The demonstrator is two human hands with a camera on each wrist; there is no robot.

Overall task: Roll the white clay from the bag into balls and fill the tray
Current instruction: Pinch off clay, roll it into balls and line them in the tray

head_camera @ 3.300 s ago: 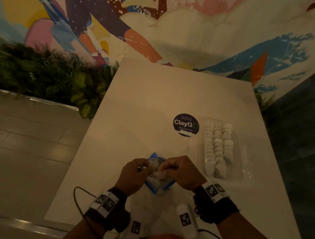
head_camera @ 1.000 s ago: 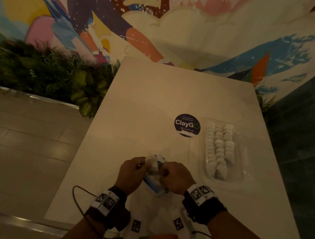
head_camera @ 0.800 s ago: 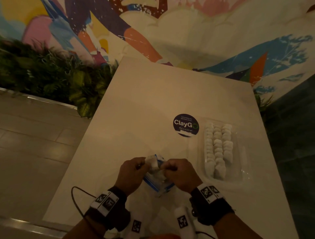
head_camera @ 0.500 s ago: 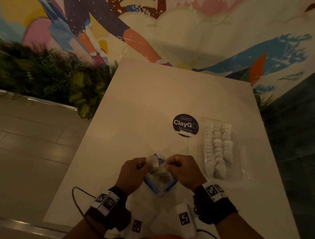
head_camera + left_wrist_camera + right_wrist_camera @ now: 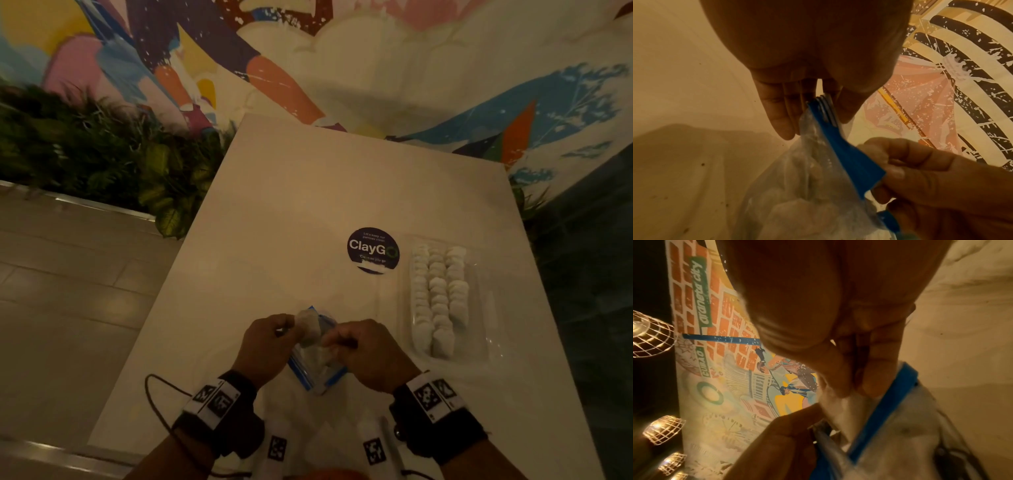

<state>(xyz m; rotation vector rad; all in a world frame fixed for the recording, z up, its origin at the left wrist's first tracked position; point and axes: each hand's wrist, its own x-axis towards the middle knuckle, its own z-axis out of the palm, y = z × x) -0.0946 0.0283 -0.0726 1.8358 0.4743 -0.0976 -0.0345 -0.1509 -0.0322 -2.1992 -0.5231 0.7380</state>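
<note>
Low over the table's near edge, my left hand (image 5: 287,328) pinches the blue zip rim of the clear bag (image 5: 317,365) and holds it up. In the left wrist view the left hand (image 5: 815,116) grips that rim between thumb and fingers, with the bag (image 5: 803,191) hanging below. My right hand (image 5: 337,340) reaches into the bag's mouth and pinches white clay (image 5: 308,324). The right wrist view shows my right hand (image 5: 851,391) nipping the clay (image 5: 840,408) beside the blue rim. The clear tray (image 5: 486,308) lies to the right, holding rows of clay balls (image 5: 440,298).
A round dark ClayGo sticker (image 5: 373,250) sits on the white table (image 5: 308,205) left of the tray. A painted wall stands behind the table, and green plants (image 5: 102,161) border its left side. A black cable (image 5: 154,401) loops near my left wrist.
My right hand has drawn a little to the right, away from the left, tugging at the clay in the bag's mouth. The left hand keeps its hold on the rim.
</note>
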